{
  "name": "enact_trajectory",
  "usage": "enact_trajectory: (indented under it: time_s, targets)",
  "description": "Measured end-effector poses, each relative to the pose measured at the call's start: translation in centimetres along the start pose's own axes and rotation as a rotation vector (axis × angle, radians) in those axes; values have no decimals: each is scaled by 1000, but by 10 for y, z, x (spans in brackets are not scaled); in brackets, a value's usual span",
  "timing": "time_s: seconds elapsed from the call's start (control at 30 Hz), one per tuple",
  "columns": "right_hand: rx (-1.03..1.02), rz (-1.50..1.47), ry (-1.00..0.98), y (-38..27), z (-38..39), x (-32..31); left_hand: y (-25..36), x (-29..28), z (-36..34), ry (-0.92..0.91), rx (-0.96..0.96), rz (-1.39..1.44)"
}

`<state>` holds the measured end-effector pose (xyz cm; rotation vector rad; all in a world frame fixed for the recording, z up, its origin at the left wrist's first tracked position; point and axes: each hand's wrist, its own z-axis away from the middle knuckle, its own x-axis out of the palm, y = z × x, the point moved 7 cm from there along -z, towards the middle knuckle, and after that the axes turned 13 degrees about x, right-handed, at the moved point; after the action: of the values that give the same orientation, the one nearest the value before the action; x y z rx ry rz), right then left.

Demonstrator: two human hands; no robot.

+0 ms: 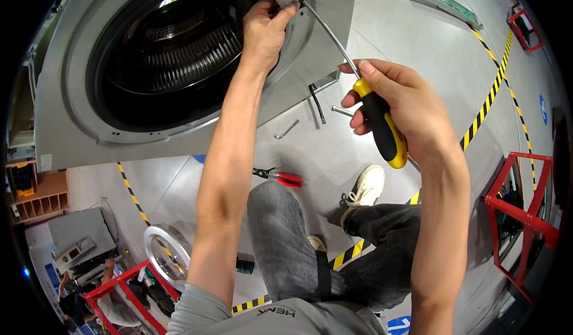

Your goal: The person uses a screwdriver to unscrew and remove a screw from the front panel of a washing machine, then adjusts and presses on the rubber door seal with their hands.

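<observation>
A grey washing machine front panel fills the upper left, its round door opening showing a dark rubber gasket and a metal drum. My left hand grips the right rim of that opening; the fingers curl inside, partly hidden, and the thumb presses close to a small dark spot. At that spot rests the tip of a long screwdriver. My right hand holds this tool by its black and yellow handle, fingers around the handle's top and the shaft's base.
Red-handled pliers, a small bent metal rod and a dark strip lie on the floor. A white door ring is at lower left, by a red frame and another person. Another red frame stands right.
</observation>
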<state>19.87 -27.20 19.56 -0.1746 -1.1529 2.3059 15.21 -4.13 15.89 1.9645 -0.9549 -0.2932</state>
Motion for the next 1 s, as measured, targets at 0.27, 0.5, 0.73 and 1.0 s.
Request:
enact_trajectory:
  time_s: [0.27,0.5,0.73,1.0]
  targets:
    - [-515,812,536,-20,22,17,1,0,2,6,38,-54]
    - [-389,621,422,-17,10,8,6,1,1,-13,56,-144]
    - [-43,-223,-191,-5,-4,0,1,1,3,-3,32,-97]
    - [-570,886,524,-23,4,22,3,0,1,-25,25,-94]
